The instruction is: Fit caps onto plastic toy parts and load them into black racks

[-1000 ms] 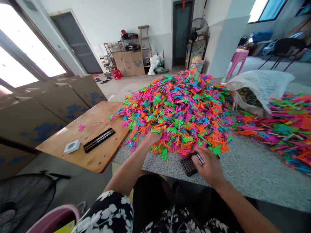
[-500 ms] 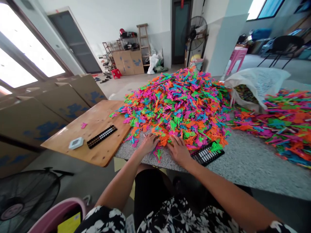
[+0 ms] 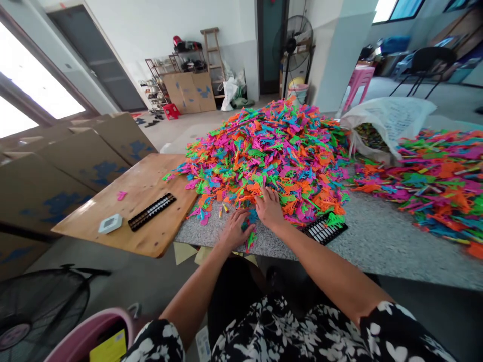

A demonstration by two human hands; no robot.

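A tall heap of small flat plastic pieces (image 3: pixel 260 151) in pink, orange, green and blue covers the middle of the speckled stone tabletop (image 3: pixel 377 226). At the heap's front edge, my right hand (image 3: pixel 269 208) rests its spread fingertips on orange and pink pieces. Lower and to its left lies my left hand (image 3: pixel 234 229), fingers apart and curved over the stone beside a few blue and green pieces. Just beyond the left fingers are small yellow and orange sticks (image 3: pixel 225 207). A black slotted rack with white bars (image 3: pixel 325 230) sits right of my right wrist, partly under green pieces.
On the left, a wooden board (image 3: pixel 151 176) carries another black slotted rack (image 3: pixel 152 211), a white device (image 3: pixel 110 223) and a pink piece (image 3: pixel 121 195). A white plastic bag (image 3: pixel 403 120) and a second heap (image 3: pixel 445 181) lie right. Cardboard boxes (image 3: pixel 56 176) stand left.
My right hand has moved up against the heap's edge. My left hand has come slightly down and right. Small sticks now show on the stone, and the view has shifted a little.
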